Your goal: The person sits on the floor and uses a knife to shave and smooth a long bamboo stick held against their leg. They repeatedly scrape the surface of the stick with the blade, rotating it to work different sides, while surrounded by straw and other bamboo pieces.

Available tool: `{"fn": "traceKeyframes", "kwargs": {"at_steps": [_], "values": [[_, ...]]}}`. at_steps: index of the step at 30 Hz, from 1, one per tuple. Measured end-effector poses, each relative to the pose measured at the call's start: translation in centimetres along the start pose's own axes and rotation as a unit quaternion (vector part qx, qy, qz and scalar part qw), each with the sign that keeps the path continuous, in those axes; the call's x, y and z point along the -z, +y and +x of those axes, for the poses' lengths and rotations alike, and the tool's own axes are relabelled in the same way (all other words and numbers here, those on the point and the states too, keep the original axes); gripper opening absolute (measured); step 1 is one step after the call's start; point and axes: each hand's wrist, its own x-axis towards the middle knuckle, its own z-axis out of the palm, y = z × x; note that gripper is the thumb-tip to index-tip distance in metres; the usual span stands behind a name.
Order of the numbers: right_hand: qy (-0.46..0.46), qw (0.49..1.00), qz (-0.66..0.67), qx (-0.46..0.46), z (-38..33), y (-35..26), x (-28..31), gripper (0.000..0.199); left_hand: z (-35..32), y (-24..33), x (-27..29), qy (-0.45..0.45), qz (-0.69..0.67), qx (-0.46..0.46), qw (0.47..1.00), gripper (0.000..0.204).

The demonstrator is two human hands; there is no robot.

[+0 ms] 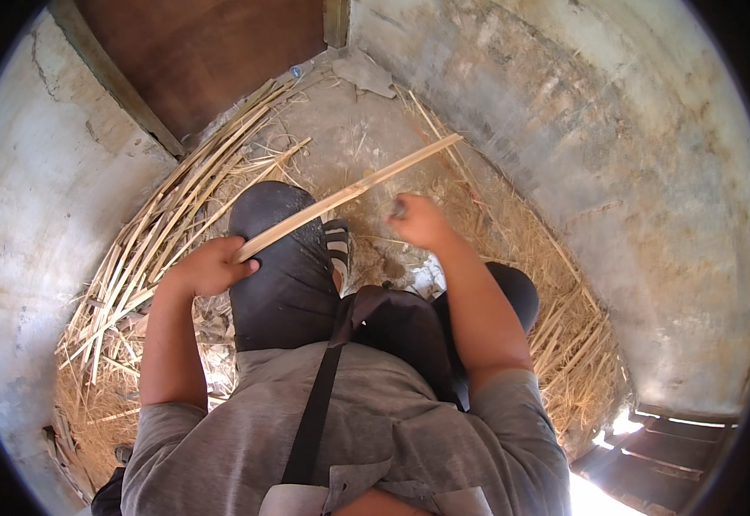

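A long, pale bamboo strip (351,191) slants across my raised left knee, its far end reaching up and to the right. My left hand (207,268) is closed on its near end, thumb on top. To the right of the strip and apart from it, my right hand (420,221) is curled into a fist. Something small and dark shows at its fingers, too blurred and covered to name. Below the strip, between my knees, a foot in a dark strapped sandal (338,243) rests on the floor.
A heap of split bamboo strips (147,232) lies along the left wall. More strips and fine shavings (577,365) cover the floor at right. Stained plaster walls (616,172) close in on both sides. A brown door panel (212,60) stands at the far left. A black bag (401,322) sits at my lap.
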Motion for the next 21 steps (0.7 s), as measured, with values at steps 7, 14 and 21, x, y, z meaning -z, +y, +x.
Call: {"fn": "traceKeyframes", "kwargs": {"at_steps": [7,14,21], "values": [[-0.055,0.998,-0.017,0.011,0.9,-0.7,0.6,0.049,-0.3,0.0,-0.1,0.01,-0.021,0.0,1.0,0.037],[0.064,0.99,0.022,-0.122,1.1,4.2,1.7,0.056,0.0,-0.1,0.0,0.01,-0.038,-0.007,0.999,0.036],[-0.04,0.994,-0.059,0.081,-0.4,-3.9,-0.6,0.035,-0.3,-0.4,-0.6,0.036,-0.013,-0.012,0.999,0.035]]}}
